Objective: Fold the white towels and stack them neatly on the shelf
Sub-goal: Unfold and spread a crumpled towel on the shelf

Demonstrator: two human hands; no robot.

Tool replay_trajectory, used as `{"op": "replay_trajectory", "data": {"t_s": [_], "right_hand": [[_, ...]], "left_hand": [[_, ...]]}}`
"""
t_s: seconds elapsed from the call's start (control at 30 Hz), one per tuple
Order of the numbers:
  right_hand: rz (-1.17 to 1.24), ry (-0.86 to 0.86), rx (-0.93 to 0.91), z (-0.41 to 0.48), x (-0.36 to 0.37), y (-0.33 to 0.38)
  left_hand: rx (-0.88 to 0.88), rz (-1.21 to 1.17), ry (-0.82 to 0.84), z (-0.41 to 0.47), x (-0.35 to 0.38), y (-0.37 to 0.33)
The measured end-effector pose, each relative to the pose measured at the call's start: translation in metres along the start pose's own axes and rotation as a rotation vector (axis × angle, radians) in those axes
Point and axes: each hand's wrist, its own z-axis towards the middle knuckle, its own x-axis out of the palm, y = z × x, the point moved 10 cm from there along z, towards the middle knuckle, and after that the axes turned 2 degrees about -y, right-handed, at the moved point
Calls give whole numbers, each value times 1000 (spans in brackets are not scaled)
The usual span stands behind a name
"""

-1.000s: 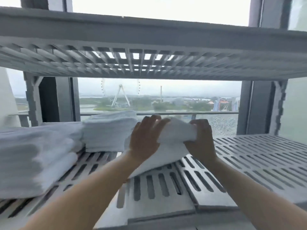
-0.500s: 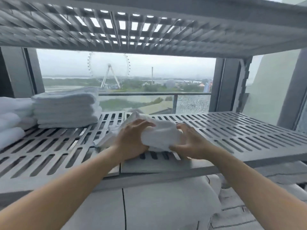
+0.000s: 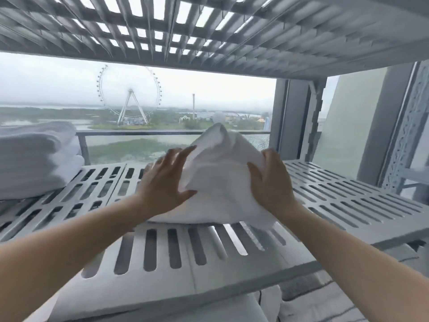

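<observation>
A bunched white towel [image 3: 220, 180] rests on the grey slatted shelf [image 3: 348, 205], its top drawn up into a peak. My left hand [image 3: 166, 182] lies against the towel's left side with fingers straight and spread. My right hand [image 3: 270, 180] grips the right side, thumb in front and fingers curled round the back. A stack of folded white towels [image 3: 34, 159] stands at the shelf's left end, apart from both hands.
Another slatted shelf [image 3: 209, 31] hangs close overhead. A grey upright post [image 3: 406, 135] bounds the right side. Behind the shelf is a window with a railing [image 3: 139, 133]. White fabric [image 3: 162, 307] lies below the front edge.
The towel has risen from a low bundle into a tall peak between my hands. My left hand's fingers have straightened. The view has moved closer, and the folded stack has slid to the left edge.
</observation>
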Motion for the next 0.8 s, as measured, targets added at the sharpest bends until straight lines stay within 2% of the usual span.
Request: {"op": "replay_trajectory", "data": {"t_s": [0.13, 0.27, 0.33, 0.43, 0.5, 0.63, 0.7, 0.8], "right_hand": [[-96, -67, 107, 31, -19, -49], [-251, 69, 154, 38, -9, -93], [-262, 117, 163, 38, -1, -107], [-250, 191, 200, 37, 11, -125], [-198, 290, 232, 34, 23, -137], [110, 449, 319, 28, 34, -149], [144, 420, 346, 32, 26, -157], [66, 271, 299, 61, -4, -157]], "left_hand": [[-76, -124, 21, 37, 27, -4], [7, -153, -2, 57, 61, -42], [-10, -146, 138, 57, 95, -58], [-29, 65, 356, 49, 141, -66], [-26, 102, 360, 51, 150, -66], [7, 11, 321, 64, 145, -70], [62, 57, 285, 74, 133, -76], [155, 32, 243, 95, 106, -90]]}}
